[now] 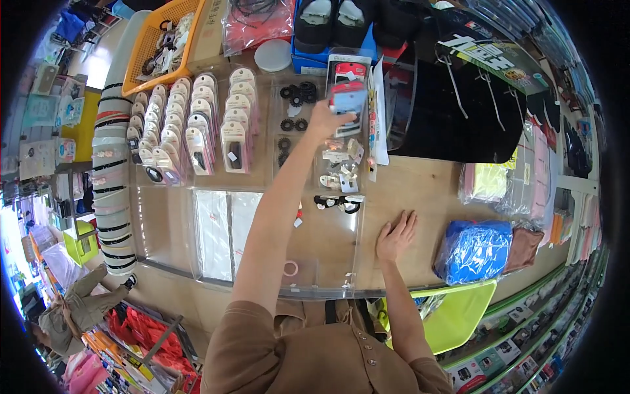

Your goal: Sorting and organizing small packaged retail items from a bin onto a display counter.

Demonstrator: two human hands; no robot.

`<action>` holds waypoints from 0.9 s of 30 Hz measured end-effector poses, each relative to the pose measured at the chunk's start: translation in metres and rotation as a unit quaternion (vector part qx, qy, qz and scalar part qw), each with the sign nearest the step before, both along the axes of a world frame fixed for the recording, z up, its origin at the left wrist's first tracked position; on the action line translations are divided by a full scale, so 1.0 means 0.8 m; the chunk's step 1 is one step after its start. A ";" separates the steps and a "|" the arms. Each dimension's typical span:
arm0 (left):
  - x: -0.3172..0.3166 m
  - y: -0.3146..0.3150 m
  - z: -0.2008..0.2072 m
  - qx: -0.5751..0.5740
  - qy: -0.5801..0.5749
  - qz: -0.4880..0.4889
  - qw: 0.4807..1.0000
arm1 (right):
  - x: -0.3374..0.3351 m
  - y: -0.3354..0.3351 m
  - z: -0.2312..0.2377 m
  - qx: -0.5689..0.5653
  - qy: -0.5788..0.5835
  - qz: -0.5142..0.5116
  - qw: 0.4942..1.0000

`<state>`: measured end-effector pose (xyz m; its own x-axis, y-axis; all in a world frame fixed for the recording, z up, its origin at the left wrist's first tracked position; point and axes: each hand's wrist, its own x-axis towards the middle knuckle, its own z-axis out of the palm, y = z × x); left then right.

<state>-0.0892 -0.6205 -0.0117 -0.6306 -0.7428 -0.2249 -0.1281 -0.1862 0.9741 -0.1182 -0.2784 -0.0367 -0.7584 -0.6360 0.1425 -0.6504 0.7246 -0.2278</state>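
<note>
My left hand (326, 123) stretches far forward, closed on a small flat package (348, 98) with a red top and a pale blue body, slightly blurred. It holds the package over a clear plastic compartment (331, 60) where another red-edged package (350, 69) lies. Just nearer, in the same tray, are several cream-coloured hair clips on cards (336, 156). Dark coiled hair ties (298, 94) sit in the compartment to the left of my wrist. My right hand (397, 236) rests palm down on the bare brown tabletop (420, 190), fingers spread, holding nothing.
Rows of carded packs (236, 141) stand left of the hair ties, with an orange basket (141, 56) behind. Headbands cover a long roll (113, 177) at the left. A blue plastic-wrapped bundle (474, 249) lies right of my right hand, above a lime-green bin (462, 322). Black shoes (315, 29) stand at the back.
</note>
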 end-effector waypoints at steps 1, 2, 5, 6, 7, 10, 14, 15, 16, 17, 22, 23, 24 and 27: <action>0.004 -0.003 0.004 -0.003 -0.001 0.000 1.000 | 0.001 -0.001 0.002 -0.006 0.000 0.002 1.000; 0.008 -0.007 0.010 0.010 0.049 0.045 0.998 | 0.002 -0.003 0.003 -0.013 0.000 0.006 1.000; 0.028 -0.008 0.053 0.000 0.107 0.122 0.987 | 0.003 0.000 0.002 -0.017 0.011 0.001 1.000; 0.040 -0.006 0.071 0.014 0.153 0.146 0.977 | 0.004 0.001 0.001 -0.023 0.010 -0.001 1.000; 0.053 -0.001 0.088 0.029 0.200 0.168 0.965 | 0.005 0.003 0.000 -0.027 0.006 -0.001 1.000; 0.093 0.038 0.130 0.098 0.242 0.152 0.953 | 0.009 0.008 0.001 -0.042 -0.001 -0.007 0.999; 0.126 0.145 0.134 0.190 0.159 0.076 0.966 | 0.001 0.033 -0.007 -0.090 -0.010 -0.013 0.996; 0.132 0.176 0.127 0.235 0.120 0.052 0.963 | -0.004 0.038 -0.008 -0.143 -0.048 -0.008 0.989; 0.139 0.207 0.118 0.280 0.076 0.025 0.957 | -0.005 0.043 -0.006 -0.195 -0.084 -0.007 0.977; 0.153 0.236 0.110 0.293 0.058 -0.006 0.954 | 0.002 0.046 0.018 -0.221 -0.127 0.013 0.967; 0.154 0.373 0.097 0.345 -0.030 -0.102 0.933 | 0.058 0.119 0.109 -0.303 -0.443 0.083 0.839; 0.138 0.401 0.098 0.348 -0.037 -0.139 0.926 | 0.064 0.141 0.121 -0.312 -0.510 0.084 0.797; 0.122 0.436 0.102 0.346 -0.027 -0.137 0.928 | 0.071 0.171 0.120 -0.335 -0.495 0.049 0.801; 0.102 0.509 0.089 0.326 -0.051 -0.209 0.920 | 0.093 0.273 0.094 -0.388 -0.552 -0.066 0.735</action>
<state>-0.0080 -0.2130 0.0596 -0.7820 -0.1254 -0.6105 -0.4058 -0.6410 0.6515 -0.0442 -0.0599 0.0387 -0.7329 -0.5977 -0.3250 0.3054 0.1379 -0.9422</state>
